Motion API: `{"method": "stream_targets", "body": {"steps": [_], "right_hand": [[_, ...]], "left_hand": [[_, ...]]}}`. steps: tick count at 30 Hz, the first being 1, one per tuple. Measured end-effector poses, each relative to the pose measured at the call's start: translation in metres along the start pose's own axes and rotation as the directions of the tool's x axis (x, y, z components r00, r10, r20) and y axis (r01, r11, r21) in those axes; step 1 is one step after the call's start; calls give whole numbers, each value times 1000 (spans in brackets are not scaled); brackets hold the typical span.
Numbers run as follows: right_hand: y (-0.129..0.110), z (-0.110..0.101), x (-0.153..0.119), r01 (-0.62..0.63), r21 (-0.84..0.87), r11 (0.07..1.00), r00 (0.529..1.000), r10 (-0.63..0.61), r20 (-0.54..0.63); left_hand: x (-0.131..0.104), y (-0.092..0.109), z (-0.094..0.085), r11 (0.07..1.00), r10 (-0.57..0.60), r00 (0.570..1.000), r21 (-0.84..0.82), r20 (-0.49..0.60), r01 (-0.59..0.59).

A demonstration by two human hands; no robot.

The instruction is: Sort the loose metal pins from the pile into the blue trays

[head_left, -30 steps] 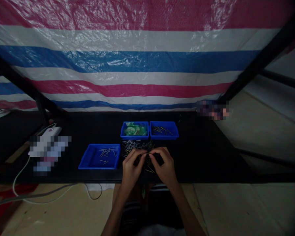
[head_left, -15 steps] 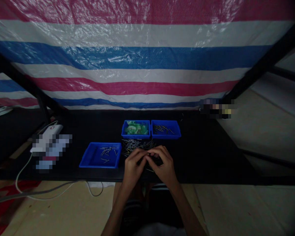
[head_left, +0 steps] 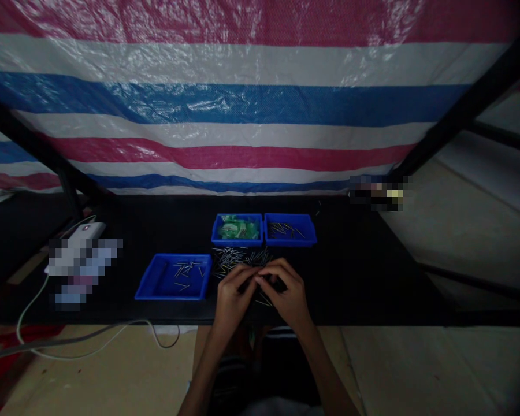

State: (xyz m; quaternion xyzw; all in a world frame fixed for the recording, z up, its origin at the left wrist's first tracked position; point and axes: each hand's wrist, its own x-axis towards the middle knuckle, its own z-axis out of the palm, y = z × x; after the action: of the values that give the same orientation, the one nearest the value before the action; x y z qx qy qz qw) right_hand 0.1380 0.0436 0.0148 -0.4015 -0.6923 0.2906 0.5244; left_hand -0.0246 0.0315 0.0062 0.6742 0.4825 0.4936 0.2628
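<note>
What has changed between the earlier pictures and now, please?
The right hand has moved its fingertips slightly left, closer to those of the left hand. Whether anything was taken or let go between them cannot be seen. The blue trays and the pile of thin pieces stayed in place.

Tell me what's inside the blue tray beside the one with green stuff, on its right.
The right-hand blue tray holds a loose scatter of thin metallic pins. Any floor beneath the overlapping pins is hidden.
</note>
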Motion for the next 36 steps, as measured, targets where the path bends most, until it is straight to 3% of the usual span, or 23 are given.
{"method": "stream_targets", "body": {"steps": [36], "right_hand": [[4, 0, -4, -60, -12, 998, 998, 60, 28]], "left_hand": [[-2, -2, 0, 1000, -25, 999, -13, 22, 25]]}}
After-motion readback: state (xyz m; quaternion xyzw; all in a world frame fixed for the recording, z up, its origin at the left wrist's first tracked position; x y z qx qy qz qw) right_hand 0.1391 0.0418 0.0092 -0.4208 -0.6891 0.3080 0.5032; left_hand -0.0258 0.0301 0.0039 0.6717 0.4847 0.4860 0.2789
